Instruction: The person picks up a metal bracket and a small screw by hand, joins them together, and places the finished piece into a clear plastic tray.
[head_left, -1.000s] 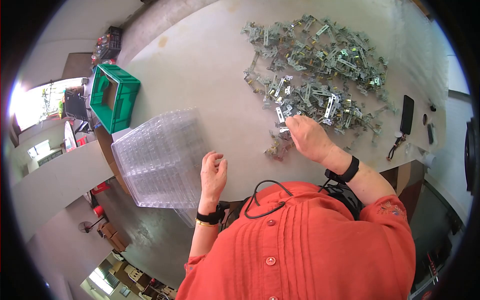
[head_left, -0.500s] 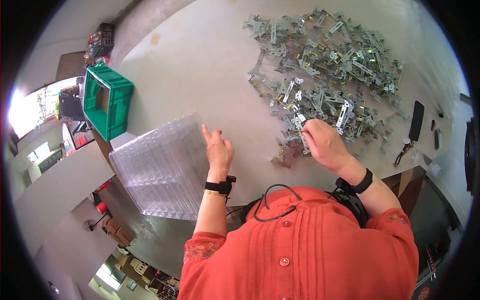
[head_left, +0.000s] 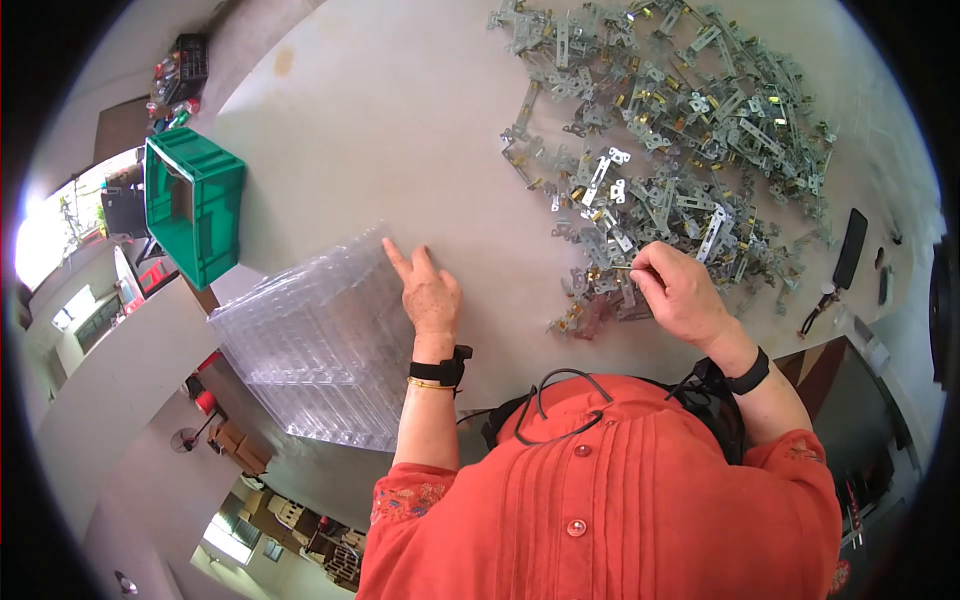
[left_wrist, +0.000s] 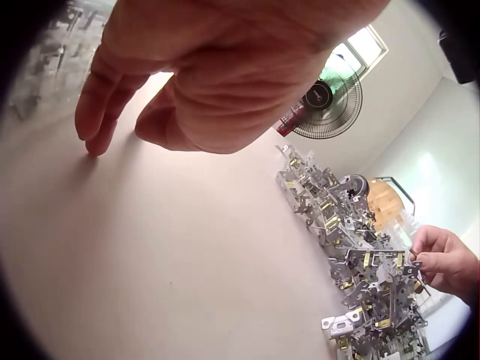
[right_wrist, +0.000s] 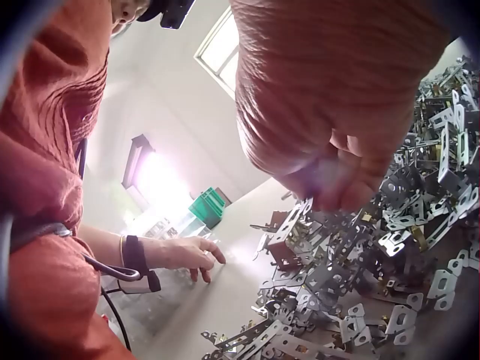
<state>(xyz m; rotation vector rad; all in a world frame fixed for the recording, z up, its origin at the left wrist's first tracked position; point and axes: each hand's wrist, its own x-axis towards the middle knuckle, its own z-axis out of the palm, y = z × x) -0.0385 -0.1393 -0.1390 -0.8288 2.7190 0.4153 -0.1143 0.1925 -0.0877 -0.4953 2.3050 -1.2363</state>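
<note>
A spread pile of metal brackets (head_left: 690,130), some with brass-coloured bits, covers the table's right part. At its near edge my right hand (head_left: 685,295) pinches a thin metal piece (head_left: 622,267) between thumb and fingertips. The palm side hides most of that piece in the right wrist view. Over the right edge of a stack of clear plastic trays (head_left: 310,345), my left hand (head_left: 432,300) extends its index and middle fingers, thumb apart. Its fingertips come down close to the pale tabletop in the left wrist view, holding nothing.
A green crate (head_left: 222,215) stands at the table's left edge, beyond the trays. To the right of the pile lie a black phone (head_left: 851,248) and small dark items. A black cable (head_left: 545,400) loops in front of the red shirt.
My left hand has moved up along the trays' right edge and its fingers have straightened. My right hand stays at the pile's near edge, with the thin piece now showing at its fingertips.
</note>
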